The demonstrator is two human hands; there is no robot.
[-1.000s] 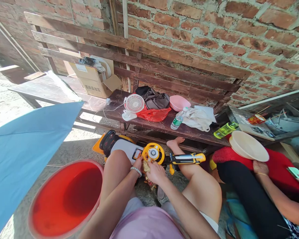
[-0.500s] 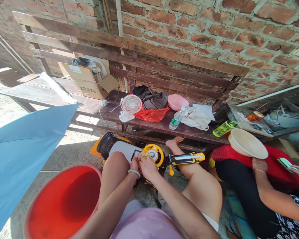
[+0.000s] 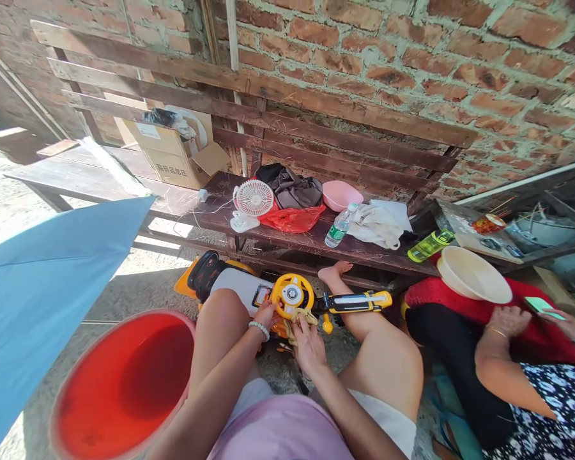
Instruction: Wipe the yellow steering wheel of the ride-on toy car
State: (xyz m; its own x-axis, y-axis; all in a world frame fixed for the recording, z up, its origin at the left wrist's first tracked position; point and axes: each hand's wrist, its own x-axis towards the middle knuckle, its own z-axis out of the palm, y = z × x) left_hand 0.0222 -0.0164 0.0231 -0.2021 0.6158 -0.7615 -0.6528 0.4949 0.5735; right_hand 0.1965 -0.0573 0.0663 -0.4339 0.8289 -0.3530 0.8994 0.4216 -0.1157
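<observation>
A yellow toy ride-on car (image 3: 234, 281) with a yellow steering wheel (image 3: 292, 295) stands on the ground between my knees. My left hand (image 3: 267, 315), with a bead bracelet at the wrist, grips the car just left of the wheel. My right hand (image 3: 307, 343) is closed on a yellowish cloth (image 3: 301, 317) pressed against the car below the wheel. My bare foot (image 3: 334, 273) rests by the bench.
A big red tub (image 3: 76, 409) sits at my left knee, a blue umbrella (image 3: 38, 300) beyond it. The wooden bench (image 3: 268, 236) carries a small fan (image 3: 253, 199), a cardboard box (image 3: 172, 153), bags, a pink bowl and a water bottle (image 3: 338, 228). A person's arms (image 3: 503, 358) with a phone are at right.
My right hand with the cloth has dropped from the top of the steering wheel to below it. The person at right has lifted the phone.
</observation>
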